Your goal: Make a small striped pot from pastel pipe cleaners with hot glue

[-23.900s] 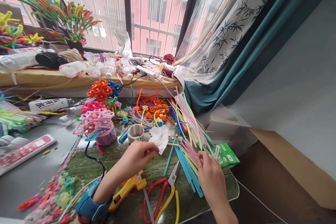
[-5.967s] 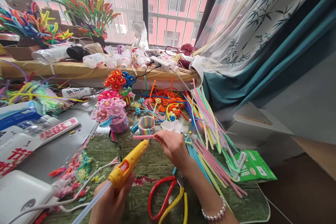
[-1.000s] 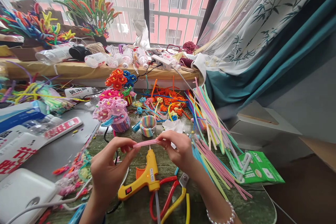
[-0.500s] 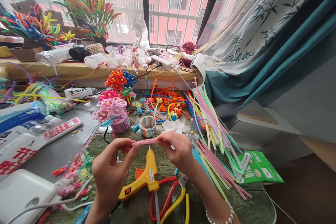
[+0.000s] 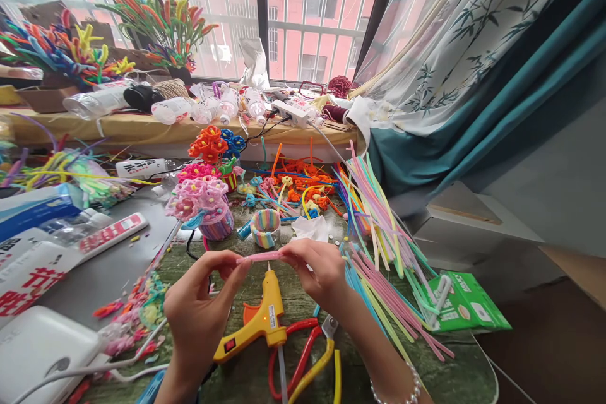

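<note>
A short pink fuzzy strip is stretched level between my two hands. My left hand pinches its left end, and my right hand pinches the right end. Just below the strip is the nozzle of a yellow glue gun, which lies on the green table. Red-and-yellow handled pliers lie right of the glue gun, partly under my right forearm. Beyond my hands stands a small striped ring-shaped cup, with a pot of pink fuzzy flowers to its left.
Bundles of coloured pipe cleaners and a green packet lie at the right. A white box-like device with cables sits at the front left. Plastic bottles and a power strip rest on the windowsill.
</note>
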`<state>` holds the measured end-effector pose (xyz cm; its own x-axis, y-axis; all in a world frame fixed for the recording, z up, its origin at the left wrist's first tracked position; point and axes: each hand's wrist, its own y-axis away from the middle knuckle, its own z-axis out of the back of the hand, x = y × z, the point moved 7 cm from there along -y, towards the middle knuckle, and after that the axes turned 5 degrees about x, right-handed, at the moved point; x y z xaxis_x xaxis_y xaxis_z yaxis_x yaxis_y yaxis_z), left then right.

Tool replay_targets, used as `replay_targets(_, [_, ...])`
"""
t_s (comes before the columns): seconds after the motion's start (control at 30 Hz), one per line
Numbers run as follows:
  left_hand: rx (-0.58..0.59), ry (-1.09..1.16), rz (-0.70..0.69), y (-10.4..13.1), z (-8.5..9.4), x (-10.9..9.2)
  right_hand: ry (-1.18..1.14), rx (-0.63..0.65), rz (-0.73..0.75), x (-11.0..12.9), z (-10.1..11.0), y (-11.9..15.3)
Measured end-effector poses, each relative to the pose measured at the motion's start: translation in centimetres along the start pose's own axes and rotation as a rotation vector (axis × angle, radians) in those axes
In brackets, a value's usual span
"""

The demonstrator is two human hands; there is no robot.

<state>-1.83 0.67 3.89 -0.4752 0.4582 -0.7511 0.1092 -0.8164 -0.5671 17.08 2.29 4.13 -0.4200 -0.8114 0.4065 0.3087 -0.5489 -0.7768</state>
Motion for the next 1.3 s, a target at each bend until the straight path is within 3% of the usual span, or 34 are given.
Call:
replay_targets(0.9, [0.024, 0.019, -0.096, -0.5, 0.1, -0.2, -0.134, 0.01, -0.108, -0.6, 0.3, -0.4])
replay_targets(1.3, [0.057, 0.036, -0.153, -0.6, -0.1, -1.2, -0.145, 0.026, -0.082, -0.4, 0.1, -0.5])
